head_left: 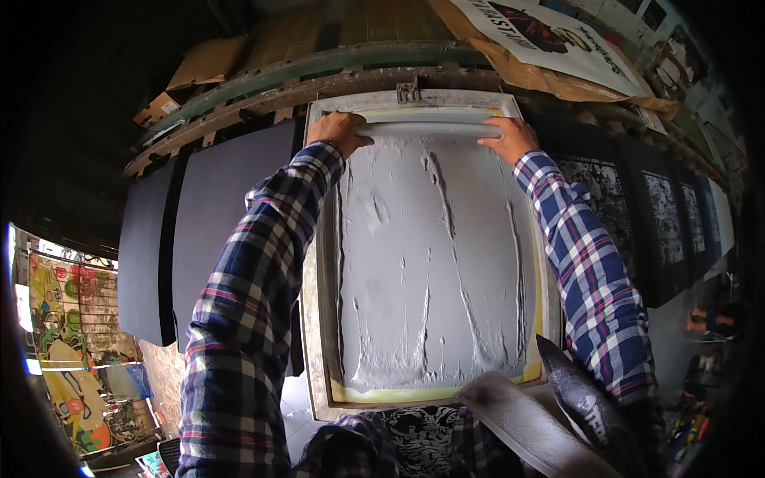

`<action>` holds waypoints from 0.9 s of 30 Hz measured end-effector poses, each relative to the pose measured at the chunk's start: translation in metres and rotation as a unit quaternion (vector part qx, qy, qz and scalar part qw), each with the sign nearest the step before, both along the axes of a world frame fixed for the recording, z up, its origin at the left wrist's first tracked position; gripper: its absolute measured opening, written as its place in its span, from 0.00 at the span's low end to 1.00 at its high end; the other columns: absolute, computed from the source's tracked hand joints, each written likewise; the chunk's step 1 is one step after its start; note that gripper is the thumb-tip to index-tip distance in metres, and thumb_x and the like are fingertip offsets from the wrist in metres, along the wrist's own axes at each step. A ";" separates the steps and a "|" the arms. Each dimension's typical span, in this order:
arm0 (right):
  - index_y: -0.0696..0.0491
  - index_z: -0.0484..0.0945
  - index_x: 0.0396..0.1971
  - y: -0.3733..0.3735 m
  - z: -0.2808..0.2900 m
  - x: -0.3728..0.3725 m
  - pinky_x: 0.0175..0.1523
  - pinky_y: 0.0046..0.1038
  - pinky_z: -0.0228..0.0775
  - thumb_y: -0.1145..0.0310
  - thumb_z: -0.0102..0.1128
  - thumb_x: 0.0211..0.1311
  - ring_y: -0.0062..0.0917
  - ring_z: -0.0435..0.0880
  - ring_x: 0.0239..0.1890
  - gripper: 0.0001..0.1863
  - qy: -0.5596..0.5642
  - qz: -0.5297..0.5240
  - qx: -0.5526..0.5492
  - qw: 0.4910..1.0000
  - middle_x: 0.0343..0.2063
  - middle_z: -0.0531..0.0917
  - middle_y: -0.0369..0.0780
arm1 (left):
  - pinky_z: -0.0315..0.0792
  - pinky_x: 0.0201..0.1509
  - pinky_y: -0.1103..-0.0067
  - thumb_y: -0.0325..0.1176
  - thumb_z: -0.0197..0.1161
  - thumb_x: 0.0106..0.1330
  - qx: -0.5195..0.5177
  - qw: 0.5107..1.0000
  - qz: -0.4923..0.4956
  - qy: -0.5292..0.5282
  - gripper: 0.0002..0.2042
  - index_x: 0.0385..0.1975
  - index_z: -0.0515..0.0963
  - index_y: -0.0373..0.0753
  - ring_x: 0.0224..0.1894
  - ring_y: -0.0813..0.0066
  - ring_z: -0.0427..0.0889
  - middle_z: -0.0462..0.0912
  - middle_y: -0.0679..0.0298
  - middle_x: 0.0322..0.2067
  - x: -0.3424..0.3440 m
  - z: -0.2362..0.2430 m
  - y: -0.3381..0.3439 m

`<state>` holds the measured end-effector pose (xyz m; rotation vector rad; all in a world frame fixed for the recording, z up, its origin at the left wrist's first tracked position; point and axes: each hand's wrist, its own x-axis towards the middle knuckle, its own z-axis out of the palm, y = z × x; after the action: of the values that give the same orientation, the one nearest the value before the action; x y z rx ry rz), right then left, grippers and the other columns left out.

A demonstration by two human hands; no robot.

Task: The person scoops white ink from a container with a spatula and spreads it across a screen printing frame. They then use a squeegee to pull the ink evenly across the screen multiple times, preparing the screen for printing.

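Note:
Both my hands grip a pale squeegee (430,128) that lies across the far end of a screen printing frame (320,342). My left hand (341,134) is closed round its left end, and my right hand (510,139) is closed round its right end. Behind the squeegee, toward me, grey ink (390,295) coats the mesh, with raised ridges running lengthwise and a ragged band of ink near the close edge. Yellowish tape (382,394) lines the frame's inner border. Whatever lies beneath the screen is hidden.
Dark blank panels (231,239) lie left of the frame; black panels with pale prints (594,187) lie right. Beyond runs a long rail (335,62), with a cardboard box (207,64) and a printed sheet (550,44) past it. Strap-like ends (526,422) hang close at lower right.

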<state>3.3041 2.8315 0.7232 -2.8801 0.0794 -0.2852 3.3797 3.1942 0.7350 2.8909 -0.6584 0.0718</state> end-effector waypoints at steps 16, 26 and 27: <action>0.45 0.83 0.57 -0.034 0.025 0.099 0.63 0.38 0.75 0.57 0.81 0.49 0.39 0.84 0.57 0.32 0.028 0.043 0.014 0.999 0.51 0.87 0.43 | 0.77 0.63 0.61 0.52 0.76 0.59 -0.001 1.000 -0.003 -0.022 0.26 0.57 0.85 0.51 0.56 0.54 0.85 0.88 0.54 0.50 0.077 0.017 -0.009; 0.45 0.87 0.51 -0.011 -0.002 0.031 0.63 0.40 0.77 0.63 0.77 0.53 0.42 0.86 0.54 0.23 0.000 0.033 -0.029 0.999 0.47 0.89 0.46 | 0.82 0.53 0.66 0.57 0.70 0.65 0.025 0.997 -0.030 -0.071 0.20 0.51 0.87 0.54 0.46 0.60 0.89 0.91 0.61 0.40 0.027 -0.025 0.002; 0.45 0.87 0.51 -0.015 -0.009 0.014 0.62 0.40 0.77 0.64 0.77 0.53 0.42 0.87 0.53 0.23 0.005 0.033 -0.028 0.999 0.47 0.89 0.46 | 0.83 0.51 0.66 0.57 0.70 0.65 0.021 0.996 -0.045 -0.080 0.20 0.50 0.87 0.54 0.45 0.60 0.89 0.91 0.61 0.39 0.011 -0.027 0.002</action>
<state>3.3185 2.8170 0.7143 -2.9334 -0.0238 -0.2658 3.3906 3.1961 0.7085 2.9132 -0.8249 0.2826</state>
